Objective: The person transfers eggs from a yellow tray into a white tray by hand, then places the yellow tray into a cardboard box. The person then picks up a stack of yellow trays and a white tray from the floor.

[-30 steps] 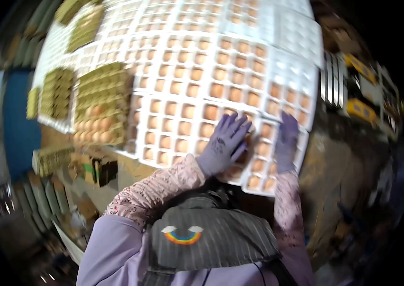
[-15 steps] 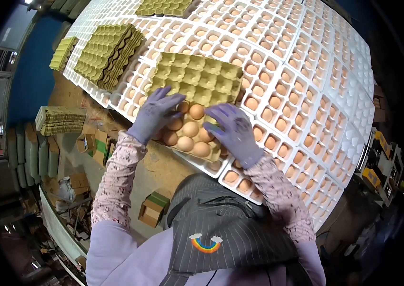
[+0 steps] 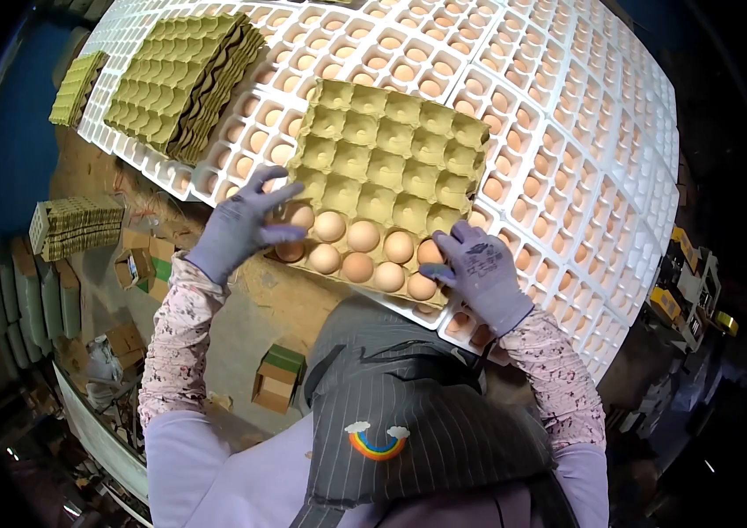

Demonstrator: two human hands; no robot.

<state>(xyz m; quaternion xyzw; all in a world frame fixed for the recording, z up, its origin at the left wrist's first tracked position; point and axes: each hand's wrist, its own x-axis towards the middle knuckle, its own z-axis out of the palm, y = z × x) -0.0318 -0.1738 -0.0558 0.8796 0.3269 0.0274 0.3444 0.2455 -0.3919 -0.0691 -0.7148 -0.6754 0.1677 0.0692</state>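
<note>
Lying over white trays (image 3: 659, 145) at the near edge, the green egg tray (image 3: 391, 145) has brown eggs (image 3: 356, 267) in its near rows and bare cups beyond. The left hand (image 3: 237, 231) has its fingers spread and curved, thumb over the leftmost eggs; it appears to grip nothing. The right hand (image 3: 486, 267) bends around the tray's right end, thumb against an egg; whether it grips, I cannot tell. Handling this well likely calls for light, level pressure, kept off the shells. The white trays, most holding eggs, cover much of the bench (image 3: 281, 295). A tray stack (image 3: 175, 84) stands to the far left; nearer, a cardboard box (image 3: 278, 378) sits on the grey floor (image 3: 224, 330).
</note>
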